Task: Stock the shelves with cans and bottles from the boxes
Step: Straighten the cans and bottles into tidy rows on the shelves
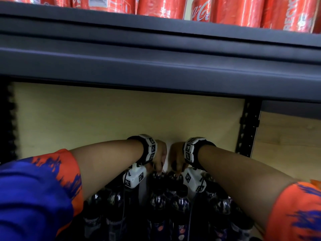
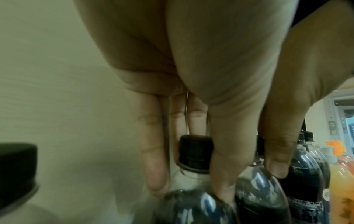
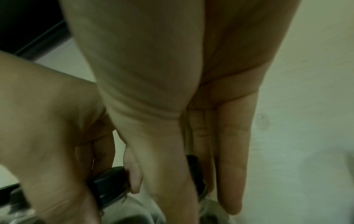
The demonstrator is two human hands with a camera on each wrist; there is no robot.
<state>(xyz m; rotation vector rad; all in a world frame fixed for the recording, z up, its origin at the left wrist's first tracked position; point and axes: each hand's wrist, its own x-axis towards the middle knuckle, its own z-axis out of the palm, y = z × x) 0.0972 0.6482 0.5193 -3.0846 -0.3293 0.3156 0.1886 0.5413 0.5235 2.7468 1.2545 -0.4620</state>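
Observation:
Several dark bottles with black caps [image 1: 180, 202] stand in rows on the lower shelf. My left hand [image 1: 159, 164] reaches down at the back of the rows. It pinches the neck of one dark bottle [image 2: 195, 153] between thumb and straight fingers. Close beside it, my right hand [image 1: 177, 165] holds the neighbouring dark bottle [image 3: 194, 166] the same way, its cap showing between thumb and fingers. The two hands almost touch. The bodies of both held bottles are mostly hidden by the hands and wrist cameras.
A dark metal shelf edge [image 1: 156, 66] runs overhead, with red cola cans [image 1: 225, 11] above it. A beige back panel [image 1: 104, 119] lies behind the hands and a black upright post [image 1: 248, 127] stands at the right. Orange drink bottles [image 2: 343, 181] stand further right.

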